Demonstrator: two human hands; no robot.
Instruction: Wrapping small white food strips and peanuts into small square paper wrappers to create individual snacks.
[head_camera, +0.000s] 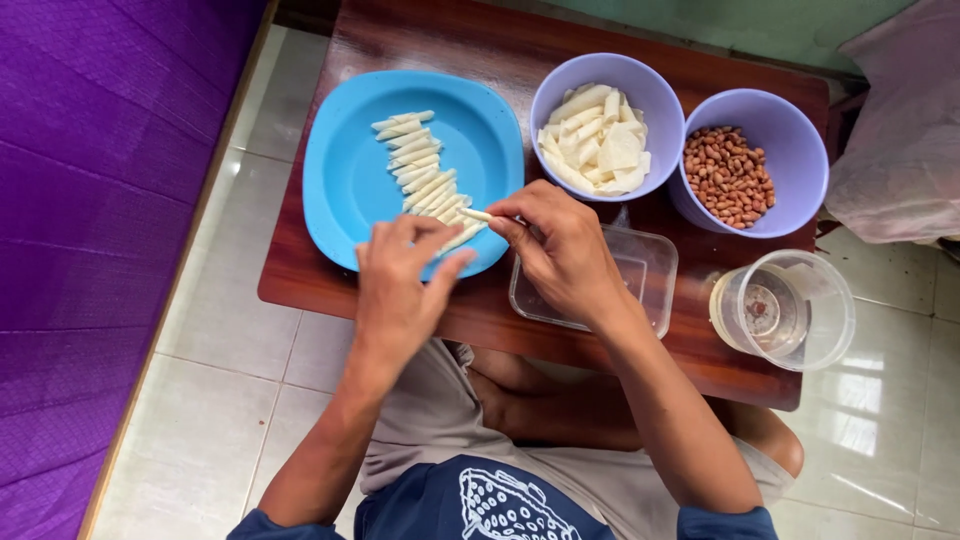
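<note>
Closest to the lens, at the bottom of the frame, sit the person's knees and a dark blue shirt with a white print, and from there both forearms reach up toward the middle of the picture. Left hand (400, 290) has its fingers curled and pinched near the lower rim of the round bright blue plastic plate (345, 180), seemingly on the near end of a small rolled white dough stick (462, 236), though the grip itself is partly hidden. Right hand (560, 245) is closed at the fingertips on another white rolled piece (476, 214), held just over the plate's right edge; the two hands are close together, almost touching. On the plate a row of finished pale rolls (418, 165) runs diagonally from upper middle down to the hands, leaving most of the plate bare. Just under the right hand lies a shallow clear plastic rectangular box (650, 275). Above it, in the upper middle of the frame, a lilac plastic bowl (560, 85) holds flat white wrapper pieces (595, 135), still a good heap. To its right a second lilac bowl (800, 160) is partly filled with brown-skinned peanuts (728, 175). A clear round plastic tub (785, 310) stands at the right edge of the dark red-brown wooden bench (440, 35). Judging by the heap left against the short row, the rolling looks well short of halfway.
</note>
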